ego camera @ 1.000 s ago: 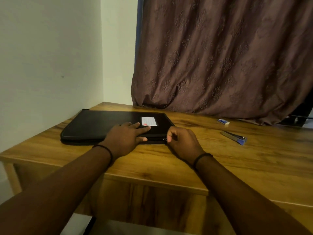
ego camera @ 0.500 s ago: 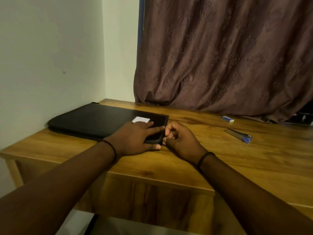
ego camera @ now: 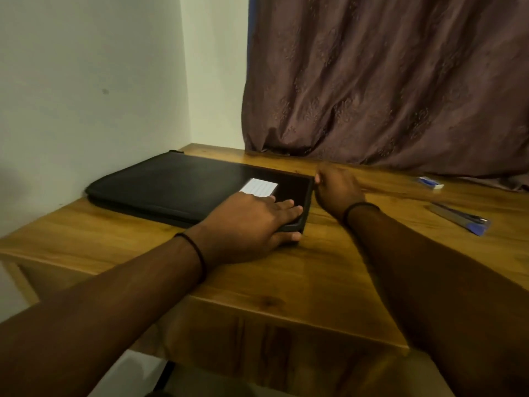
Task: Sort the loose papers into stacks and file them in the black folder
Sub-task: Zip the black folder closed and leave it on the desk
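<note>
The black folder (ego camera: 171, 187) lies flat and closed on the wooden table (ego camera: 315, 282), against the left wall, with a white label (ego camera: 259, 187) on its cover. My left hand (ego camera: 252, 222) presses flat on the folder's near right corner, fingers straight and thumb along the near edge. My right hand (ego camera: 336, 187) is at the folder's far right corner, fingers curled and pinching at the zipper edge; the zipper pull itself is hidden by the fingers. No loose papers are in view.
A blue and silver stapler (ego camera: 458, 217) lies on the table to the right, with a small white and blue box (ego camera: 429, 183) behind it. A brown curtain (ego camera: 386, 81) hangs along the back edge. A pale wall (ego camera: 86, 81) borders the left side.
My right hand has slid from the folder's near right corner along its right edge to the far corner. The left hand stays pressed on the near corner.
</note>
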A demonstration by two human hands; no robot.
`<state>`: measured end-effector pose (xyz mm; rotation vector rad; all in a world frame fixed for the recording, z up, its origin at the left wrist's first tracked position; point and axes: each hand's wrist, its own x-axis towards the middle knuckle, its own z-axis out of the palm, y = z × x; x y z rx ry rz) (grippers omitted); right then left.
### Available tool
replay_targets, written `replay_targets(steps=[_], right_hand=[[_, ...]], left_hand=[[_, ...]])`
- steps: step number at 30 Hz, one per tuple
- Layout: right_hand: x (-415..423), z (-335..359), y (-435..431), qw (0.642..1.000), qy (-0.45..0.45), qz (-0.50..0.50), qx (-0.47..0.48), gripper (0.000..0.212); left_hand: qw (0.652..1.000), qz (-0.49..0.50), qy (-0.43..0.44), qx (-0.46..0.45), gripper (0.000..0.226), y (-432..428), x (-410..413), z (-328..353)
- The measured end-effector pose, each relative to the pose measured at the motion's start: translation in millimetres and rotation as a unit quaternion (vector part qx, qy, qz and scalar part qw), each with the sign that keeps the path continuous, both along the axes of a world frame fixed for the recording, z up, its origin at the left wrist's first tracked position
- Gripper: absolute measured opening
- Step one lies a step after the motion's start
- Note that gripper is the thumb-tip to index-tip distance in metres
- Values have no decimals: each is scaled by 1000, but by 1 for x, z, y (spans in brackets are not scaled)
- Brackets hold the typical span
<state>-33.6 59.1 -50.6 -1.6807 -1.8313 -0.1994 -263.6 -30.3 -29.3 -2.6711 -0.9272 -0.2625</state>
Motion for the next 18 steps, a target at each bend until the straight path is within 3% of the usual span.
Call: replay_targets(steps=[6,11,14,16,18], right_hand=[[6,-2,27,1000,-1,-27,3,9],[5,-2,24,999,10,-31,1,2],[3,1,10,999,12,-44,4,7],[-5,4,-4,999,30,-32,24,14],[-19,9,-21,998,58,34,18,21]], left_hand=[[1000,0,2,24,65,12,16,-2],[999,11,-45,10,76,21,17,-6],[979,10,-193,-57,66,17,12,-4],[933,48,-337,-117,56,20,6,-1],[897,121,-409,-115,51,34,-8,3]])
